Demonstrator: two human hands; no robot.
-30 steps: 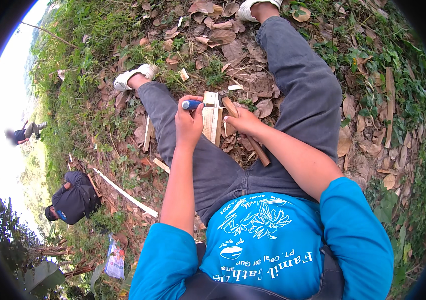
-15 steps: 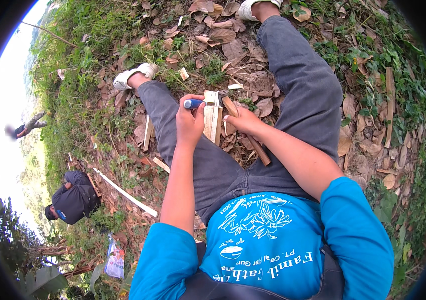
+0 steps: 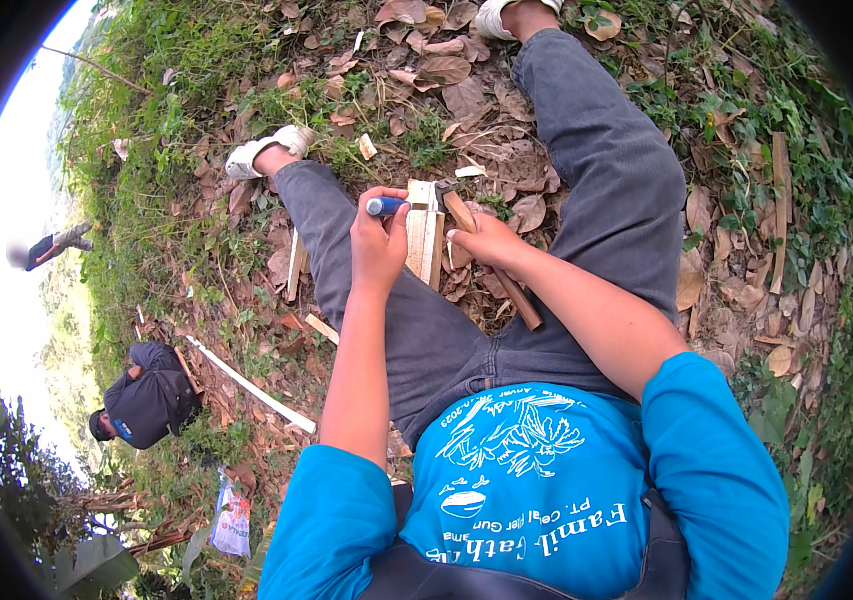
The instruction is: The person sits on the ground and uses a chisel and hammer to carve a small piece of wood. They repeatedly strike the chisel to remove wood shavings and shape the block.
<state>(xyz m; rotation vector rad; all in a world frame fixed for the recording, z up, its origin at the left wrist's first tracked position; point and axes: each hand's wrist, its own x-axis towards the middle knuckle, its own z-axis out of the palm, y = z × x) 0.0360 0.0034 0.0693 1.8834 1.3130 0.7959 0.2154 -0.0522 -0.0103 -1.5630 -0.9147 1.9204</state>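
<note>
My left hand (image 3: 378,240) is wrapped round a blue-handled chisel (image 3: 383,206), held sideways with its metal end against a pale wood piece (image 3: 424,245). This wood lies between my legs, with a notch-like cut near its far end. My right hand (image 3: 491,240) grips a hammer (image 3: 519,302) by its wooden handle. The hammer's metal head rests at or just above the right edge of the wood, close to the chisel's tip; I cannot tell whether they touch.
Dry leaves and wood chips (image 3: 367,147) cover the ground around my feet. A long pale strip (image 3: 251,385) and a plastic bag (image 3: 231,520) lie left. A person in dark clothes (image 3: 151,395) crouches there; another person (image 3: 56,247) is farther off. A wooden stick (image 3: 780,210) lies right.
Both hands, the chisel and the hammer stay nearly where they were. The distant person at the far left has shifted slightly.
</note>
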